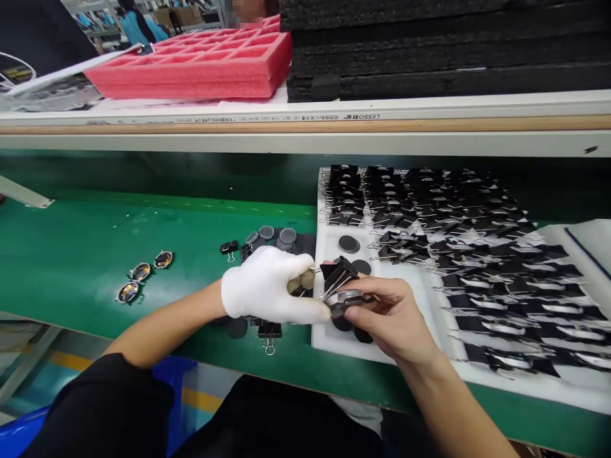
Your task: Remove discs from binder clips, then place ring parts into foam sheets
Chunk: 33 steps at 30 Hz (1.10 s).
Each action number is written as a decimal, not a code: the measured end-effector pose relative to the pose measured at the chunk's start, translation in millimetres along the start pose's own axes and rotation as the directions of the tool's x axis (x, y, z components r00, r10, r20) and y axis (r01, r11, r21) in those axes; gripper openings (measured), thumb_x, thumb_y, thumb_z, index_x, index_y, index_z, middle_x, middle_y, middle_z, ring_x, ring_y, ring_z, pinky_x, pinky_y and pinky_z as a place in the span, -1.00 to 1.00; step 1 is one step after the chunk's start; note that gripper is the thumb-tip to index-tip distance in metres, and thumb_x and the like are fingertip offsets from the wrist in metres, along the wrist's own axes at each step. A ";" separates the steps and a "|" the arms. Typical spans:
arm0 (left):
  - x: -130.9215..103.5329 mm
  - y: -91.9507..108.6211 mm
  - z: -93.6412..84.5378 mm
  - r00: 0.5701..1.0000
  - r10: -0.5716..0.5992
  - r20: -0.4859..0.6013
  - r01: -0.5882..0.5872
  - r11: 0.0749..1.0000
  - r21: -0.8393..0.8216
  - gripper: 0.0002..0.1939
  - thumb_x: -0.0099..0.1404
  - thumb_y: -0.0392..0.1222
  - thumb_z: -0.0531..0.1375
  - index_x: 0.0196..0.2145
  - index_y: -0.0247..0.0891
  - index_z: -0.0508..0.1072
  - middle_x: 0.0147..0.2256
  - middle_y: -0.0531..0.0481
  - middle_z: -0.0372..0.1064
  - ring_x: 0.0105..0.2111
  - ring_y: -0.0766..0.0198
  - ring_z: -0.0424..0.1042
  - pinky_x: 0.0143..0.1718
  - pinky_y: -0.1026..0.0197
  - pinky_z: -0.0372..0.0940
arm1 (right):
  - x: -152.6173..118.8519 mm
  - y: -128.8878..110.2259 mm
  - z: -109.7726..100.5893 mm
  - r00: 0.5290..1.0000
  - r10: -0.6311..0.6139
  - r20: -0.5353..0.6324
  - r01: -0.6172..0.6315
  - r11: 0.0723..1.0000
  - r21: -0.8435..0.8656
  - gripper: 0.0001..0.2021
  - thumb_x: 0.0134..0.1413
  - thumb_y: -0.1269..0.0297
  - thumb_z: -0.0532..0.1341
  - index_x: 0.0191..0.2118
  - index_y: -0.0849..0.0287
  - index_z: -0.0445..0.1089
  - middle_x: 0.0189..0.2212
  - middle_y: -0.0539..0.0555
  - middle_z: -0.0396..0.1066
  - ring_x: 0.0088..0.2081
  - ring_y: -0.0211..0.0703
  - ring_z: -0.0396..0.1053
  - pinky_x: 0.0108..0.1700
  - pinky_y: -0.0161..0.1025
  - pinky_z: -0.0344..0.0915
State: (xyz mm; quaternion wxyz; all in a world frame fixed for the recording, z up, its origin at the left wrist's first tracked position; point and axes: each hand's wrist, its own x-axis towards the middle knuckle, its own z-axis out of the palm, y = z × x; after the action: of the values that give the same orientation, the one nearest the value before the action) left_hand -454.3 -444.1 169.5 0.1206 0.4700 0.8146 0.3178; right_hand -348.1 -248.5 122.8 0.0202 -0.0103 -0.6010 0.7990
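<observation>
My left hand (270, 286), in a white glove, pinches the wire handles of a black binder clip (340, 275). My bare right hand (398, 315) holds a round metallic piece (346, 301) between thumb and fingers, right below the clip. The clip and the piece meet between my hands, over the left edge of a white foam tray (329, 337). Black discs (349, 243) lie on that tray. Several rows of black clips clamped on silvery pieces (506, 324) fill its middle and right. Left of the tray are loose clips (270, 329) and round grey pieces (286, 238).
Three round pieces with shiny orange centres (140, 272) lie on the green table (71, 254) at the left. A shelf edge (238, 141) crosses above, bearing pink foam trays (191, 76) and stacked black foam (443, 57). People are in the background.
</observation>
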 end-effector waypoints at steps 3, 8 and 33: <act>-0.2 0.4 2.9 1.000 -0.001 0.019 0.002 0.997 -0.080 -0.62 0.11 0.09 0.28 -0.51 -0.17 0.19 -0.62 0.21 0.08 -0.59 0.41 -0.01 -0.56 0.25 -0.01 | -1.2 6.8 -0.4 0.996 0.054 0.064 -0.061 0.992 0.113 -0.73 -0.16 0.06 0.57 -0.29 0.01 0.69 -0.39 0.11 0.63 -0.49 -0.08 0.54 -0.38 -0.11 0.56; -1.0 6.4 4.1 0.998 -0.039 -0.039 0.039 0.999 -0.007 -0.62 0.10 0.10 0.24 -0.55 -0.16 0.16 -0.65 0.19 0.05 -0.61 0.41 -0.02 -0.59 0.26 -0.01 | -1.4 10.5 -3.0 0.993 0.048 0.110 -0.063 0.988 0.144 -0.76 -0.12 0.12 0.56 -0.26 -0.02 0.69 -0.40 0.09 0.63 -0.47 -0.08 0.56 -0.37 -0.12 0.59; 13.2 -151.9 -120.8 0.698 -0.692 0.181 0.687 0.719 0.100 -0.40 0.32 0.33 0.00 -0.68 -0.14 0.17 -0.74 0.06 0.05 -0.74 0.34 0.06 -0.61 0.18 0.07 | 66.3 -35.6 -5.9 0.969 0.246 0.022 -0.236 0.949 -0.210 -0.46 -0.13 0.05 0.53 -0.01 0.14 0.52 -0.22 0.13 0.56 -0.28 -0.15 0.49 -0.27 -0.19 0.44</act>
State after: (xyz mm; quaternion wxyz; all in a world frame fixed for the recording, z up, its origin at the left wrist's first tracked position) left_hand -625.7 -535.9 167.9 0.3084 0.1623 0.9180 0.1893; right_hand -413.4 -230.0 156.0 -0.0933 -0.0665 -0.6748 0.7291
